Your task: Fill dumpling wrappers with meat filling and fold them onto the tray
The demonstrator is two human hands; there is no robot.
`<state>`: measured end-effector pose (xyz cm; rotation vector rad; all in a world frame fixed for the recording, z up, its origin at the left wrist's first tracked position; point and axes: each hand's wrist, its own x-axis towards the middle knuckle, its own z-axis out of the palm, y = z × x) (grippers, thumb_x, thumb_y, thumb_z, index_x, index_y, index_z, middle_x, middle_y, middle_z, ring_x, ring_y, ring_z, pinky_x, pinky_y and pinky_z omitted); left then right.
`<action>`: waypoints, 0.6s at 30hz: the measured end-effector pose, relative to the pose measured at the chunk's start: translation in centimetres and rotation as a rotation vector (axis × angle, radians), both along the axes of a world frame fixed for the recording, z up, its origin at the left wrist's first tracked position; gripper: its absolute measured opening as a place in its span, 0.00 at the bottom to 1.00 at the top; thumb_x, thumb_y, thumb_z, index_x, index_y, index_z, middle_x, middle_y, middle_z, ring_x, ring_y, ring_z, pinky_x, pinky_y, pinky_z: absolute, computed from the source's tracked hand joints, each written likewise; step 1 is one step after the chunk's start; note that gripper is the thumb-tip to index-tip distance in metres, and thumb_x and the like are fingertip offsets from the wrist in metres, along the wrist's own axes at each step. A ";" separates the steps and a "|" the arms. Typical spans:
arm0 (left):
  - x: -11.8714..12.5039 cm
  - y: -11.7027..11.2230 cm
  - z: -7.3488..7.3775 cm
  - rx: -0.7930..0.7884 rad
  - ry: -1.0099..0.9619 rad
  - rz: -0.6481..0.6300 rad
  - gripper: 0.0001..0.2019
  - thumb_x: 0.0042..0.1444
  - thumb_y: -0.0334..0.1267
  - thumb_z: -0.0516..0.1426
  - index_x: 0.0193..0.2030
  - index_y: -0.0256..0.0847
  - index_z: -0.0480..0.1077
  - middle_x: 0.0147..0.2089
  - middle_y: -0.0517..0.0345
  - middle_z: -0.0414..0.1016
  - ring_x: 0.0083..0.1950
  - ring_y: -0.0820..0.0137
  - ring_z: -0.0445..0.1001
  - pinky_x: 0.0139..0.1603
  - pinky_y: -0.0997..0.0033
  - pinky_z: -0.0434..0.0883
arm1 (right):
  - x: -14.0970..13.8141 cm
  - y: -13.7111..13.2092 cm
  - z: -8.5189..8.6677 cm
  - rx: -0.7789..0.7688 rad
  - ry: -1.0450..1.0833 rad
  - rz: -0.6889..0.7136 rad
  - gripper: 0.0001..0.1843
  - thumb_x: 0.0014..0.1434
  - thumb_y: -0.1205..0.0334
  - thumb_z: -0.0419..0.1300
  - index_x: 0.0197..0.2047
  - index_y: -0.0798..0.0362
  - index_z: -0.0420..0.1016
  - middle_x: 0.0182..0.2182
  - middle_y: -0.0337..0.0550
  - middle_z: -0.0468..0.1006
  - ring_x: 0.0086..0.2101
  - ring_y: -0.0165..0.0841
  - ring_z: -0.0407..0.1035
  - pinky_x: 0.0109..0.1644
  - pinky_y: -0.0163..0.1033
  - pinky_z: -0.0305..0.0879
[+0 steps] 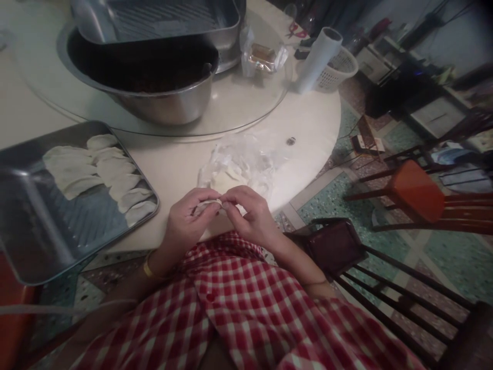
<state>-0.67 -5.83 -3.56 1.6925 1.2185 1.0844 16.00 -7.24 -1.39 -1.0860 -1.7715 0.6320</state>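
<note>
— What do the hands have over there?

— A small folded bit of dough. The left hand pinches it with thumb and fingers. The right hand pinches the end of it. The hands are close together, tips almost meeting.

— Where is the dough, on the worktop?

— Held up near the front edge, just past the person's red checked clothes.

— And behind the hands?

— A crinkly clear bag with flat, pale dough sheets in it.

— I see a big metal tray on the left.

— Yes, it has two rows of dumplings, bunched at the back and right. They are pale and lie side by side.

— What about that big steel bowl?

— It sits farther back on a round glass plate. It's dark inside, so I can't tell what's in there. A grey pan sticks out over it.
</note>
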 end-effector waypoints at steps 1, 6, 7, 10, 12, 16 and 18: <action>0.0 0.0 -0.1 0.026 -0.015 0.021 0.06 0.56 0.38 0.59 0.40 0.43 0.74 0.41 0.59 0.78 0.43 0.68 0.76 0.44 0.69 0.75 | 0.1 0.0 0.1 -0.006 0.020 -0.018 0.08 0.61 0.68 0.55 0.40 0.52 0.74 0.34 0.43 0.78 0.37 0.31 0.72 0.42 0.39 0.71; 0.0 0.1 -0.5 0.046 -0.102 0.058 0.04 0.55 0.37 0.60 0.37 0.42 0.74 0.41 0.58 0.78 0.43 0.68 0.77 0.38 0.71 0.77 | 0.9 -0.4 0.2 -0.065 0.078 -0.086 0.05 0.59 0.65 0.59 0.40 0.51 0.74 0.35 0.41 0.78 0.34 0.28 0.71 0.38 0.36 0.70; 0.0 0.0 -0.6 0.046 -0.108 0.055 0.04 0.55 0.37 0.59 0.36 0.42 0.74 0.41 0.58 0.78 0.42 0.68 0.77 0.37 0.71 0.77 | 1.0 -0.5 0.1 -0.097 0.082 -0.079 0.05 0.59 0.65 0.60 0.40 0.51 0.74 0.34 0.40 0.78 0.34 0.28 0.71 0.38 0.36 0.70; 0.1 0.0 -0.6 0.009 -0.131 0.038 0.04 0.55 0.37 0.59 0.36 0.42 0.72 0.42 0.57 0.78 0.41 0.69 0.77 0.34 0.73 0.77 | 1.0 -0.7 -0.1 -0.176 0.096 -0.070 0.05 0.58 0.63 0.61 0.39 0.52 0.75 0.33 0.40 0.78 0.34 0.28 0.71 0.36 0.35 0.70; 0.2 0.0 -0.7 -0.002 -0.128 0.019 0.04 0.56 0.36 0.59 0.38 0.42 0.72 0.43 0.57 0.78 0.42 0.69 0.77 0.36 0.72 0.78 | 1.0 -0.8 -0.2 -0.200 0.106 -0.087 0.04 0.58 0.64 0.61 0.38 0.51 0.76 0.32 0.39 0.78 0.33 0.28 0.71 0.36 0.35 0.69; 0.1 0.0 -0.7 0.109 -0.064 -0.051 0.04 0.56 0.33 0.59 0.38 0.42 0.72 0.44 0.58 0.78 0.47 0.69 0.77 0.50 0.68 0.75 | 1.2 -0.6 -0.1 -0.191 0.090 -0.103 0.04 0.60 0.63 0.60 0.35 0.52 0.76 0.30 0.39 0.79 0.31 0.27 0.71 0.36 0.35 0.69; 0.1 0.1 -0.7 0.165 -0.047 -0.076 0.03 0.55 0.31 0.59 0.36 0.42 0.71 0.45 0.57 0.77 0.48 0.69 0.76 0.51 0.67 0.74 | 1.4 -0.5 -0.1 -0.168 0.046 -0.072 0.04 0.60 0.64 0.60 0.36 0.53 0.77 0.30 0.40 0.79 0.32 0.27 0.71 0.37 0.35 0.69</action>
